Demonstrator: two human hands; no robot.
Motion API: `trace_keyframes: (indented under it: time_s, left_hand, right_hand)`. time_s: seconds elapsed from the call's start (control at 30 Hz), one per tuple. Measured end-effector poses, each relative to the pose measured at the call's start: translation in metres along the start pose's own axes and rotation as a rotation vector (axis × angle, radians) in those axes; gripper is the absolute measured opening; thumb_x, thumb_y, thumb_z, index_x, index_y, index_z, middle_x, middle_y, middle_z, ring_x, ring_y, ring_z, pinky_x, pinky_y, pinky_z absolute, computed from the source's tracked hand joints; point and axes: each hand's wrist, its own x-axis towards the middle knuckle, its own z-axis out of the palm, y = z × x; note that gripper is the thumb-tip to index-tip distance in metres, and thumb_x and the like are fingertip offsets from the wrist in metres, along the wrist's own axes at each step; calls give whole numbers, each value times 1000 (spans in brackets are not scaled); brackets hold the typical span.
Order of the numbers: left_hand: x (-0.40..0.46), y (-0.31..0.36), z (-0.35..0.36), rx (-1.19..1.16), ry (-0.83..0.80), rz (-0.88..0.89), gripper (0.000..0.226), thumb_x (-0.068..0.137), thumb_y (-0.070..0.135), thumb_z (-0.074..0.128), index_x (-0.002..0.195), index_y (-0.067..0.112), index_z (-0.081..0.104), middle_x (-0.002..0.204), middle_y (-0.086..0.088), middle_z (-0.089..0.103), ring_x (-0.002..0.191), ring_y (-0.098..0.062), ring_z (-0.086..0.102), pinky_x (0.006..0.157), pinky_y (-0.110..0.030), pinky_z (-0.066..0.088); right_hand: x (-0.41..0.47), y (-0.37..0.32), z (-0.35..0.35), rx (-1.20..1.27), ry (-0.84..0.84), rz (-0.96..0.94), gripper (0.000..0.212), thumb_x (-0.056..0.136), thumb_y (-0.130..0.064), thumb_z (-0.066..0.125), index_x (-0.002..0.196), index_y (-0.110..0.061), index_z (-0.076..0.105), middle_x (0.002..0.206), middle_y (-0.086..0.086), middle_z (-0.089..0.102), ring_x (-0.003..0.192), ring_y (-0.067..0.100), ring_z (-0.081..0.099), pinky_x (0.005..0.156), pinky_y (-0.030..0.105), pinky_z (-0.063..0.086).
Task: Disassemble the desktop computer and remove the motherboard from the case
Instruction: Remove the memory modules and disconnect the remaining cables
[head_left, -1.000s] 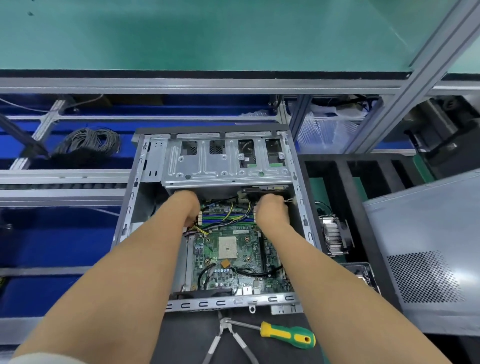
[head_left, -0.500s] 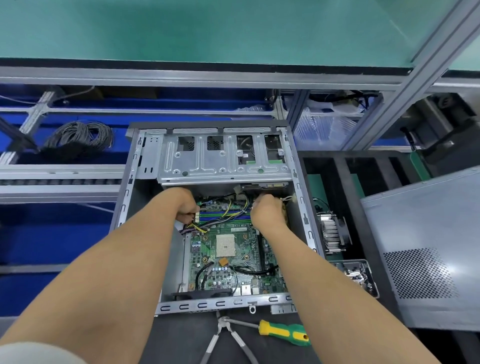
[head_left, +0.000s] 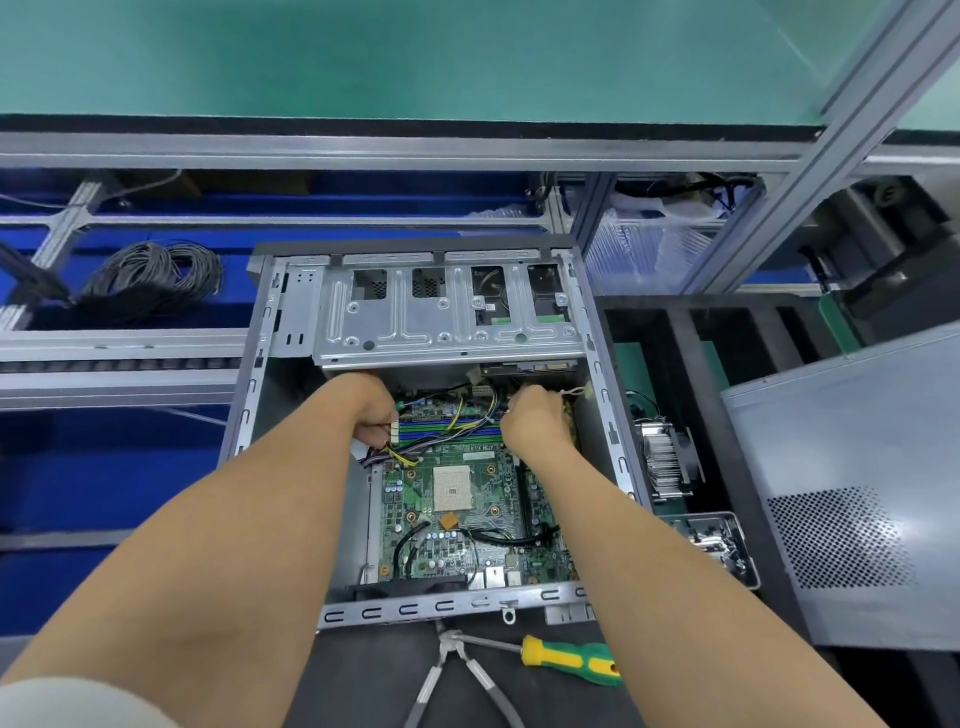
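Note:
An open grey computer case (head_left: 249, 395) lies on the bench, its metal drive cage (head_left: 441, 322) at the far end. The green motherboard (head_left: 467, 499) sits inside, with a bare CPU socket (head_left: 453, 487) and blue memory slots. Both my hands reach in just below the cage. My left hand (head_left: 371, 415) is curled at the board's left edge, pinching a white connector with yellow and black wires. Over on the board's far right, my right hand (head_left: 535, 421) grips a pale cable connector; its fingertips are hidden.
A green-and-yellow screwdriver (head_left: 569, 660) and pliers (head_left: 457, 675) lie in front of the case. Right of the case are a heatsink (head_left: 665, 462), a small tray of parts (head_left: 722, 545) and the removed side panel (head_left: 852, 483). Coiled cables (head_left: 150, 280) lie at back left.
Both hands have shifted slightly apart and toward the far end of the board. The left hand now pinches the white connector at the left edge; the right hand has moved further right.

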Motion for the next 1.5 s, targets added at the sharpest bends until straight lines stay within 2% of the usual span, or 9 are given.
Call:
trace_keyframes:
  time_s: [0.33,0.5,0.63,0.8,0.9,1.0,1.07,1.2,1.5]
  left_hand:
    - [-8,4,2,-135,-45,-23,45,101,-3,21,62,17,30,36,5,24,27,-8,20,29,-13,20]
    - [-10,4,4,-113,-7,-39,45,102,-3,26,61,15,35,39,1,33,28,-9,29,31,-15,29]
    - [-14,4,1,-96,61,-61,36,99,-4,42,65,8,46,63,-5,47,49,-12,45,43,-16,41]
    - [-16,7,3,-98,25,-51,47,101,-6,26,60,14,34,42,-1,33,24,-7,30,32,-12,33]
    - [-14,8,2,-89,123,-33,35,99,-1,46,65,6,46,70,-10,52,53,-16,56,59,-21,53]
    - [-17,10,3,21,273,32,18,96,7,52,80,3,57,101,-15,65,93,-29,65,92,-39,54]
    - [-22,12,5,109,310,46,17,97,11,51,103,0,63,111,-14,66,100,-29,66,93,-40,53]
    - [-32,13,6,283,313,88,29,101,15,38,119,2,57,94,-8,59,69,-16,49,75,-32,47]
    - [-30,17,11,534,275,186,38,94,27,63,123,4,55,120,-10,62,107,-27,59,93,-36,48]
  right_hand:
    - [-3,-1,2,-7,15,8,22,91,-2,53,109,-3,65,111,16,56,91,34,60,66,34,45]
    - [-5,-1,1,-13,17,8,28,91,-2,54,118,-5,61,121,17,50,96,35,57,74,36,48]
    - [-5,-1,1,-16,23,0,28,91,-3,55,118,-4,62,121,17,51,93,33,55,74,36,47]
    - [-6,0,0,-18,37,-18,26,91,-2,54,115,-2,63,118,18,54,92,34,58,73,36,49]
    - [-8,1,0,6,58,-28,25,93,-5,53,117,-2,60,120,18,51,92,32,55,77,38,48]
    - [-11,4,1,27,77,-102,20,95,-7,49,111,-11,59,119,16,48,87,32,52,78,38,47]
    - [-13,6,1,5,83,-142,20,93,-6,47,104,-15,61,117,14,46,82,31,52,77,38,49]
    - [-14,7,2,-16,81,-172,27,90,-10,55,115,-19,62,123,13,41,84,29,54,79,35,51]
    - [-14,7,4,-42,126,-193,18,92,-18,63,108,-20,71,122,14,45,97,35,58,87,35,51]
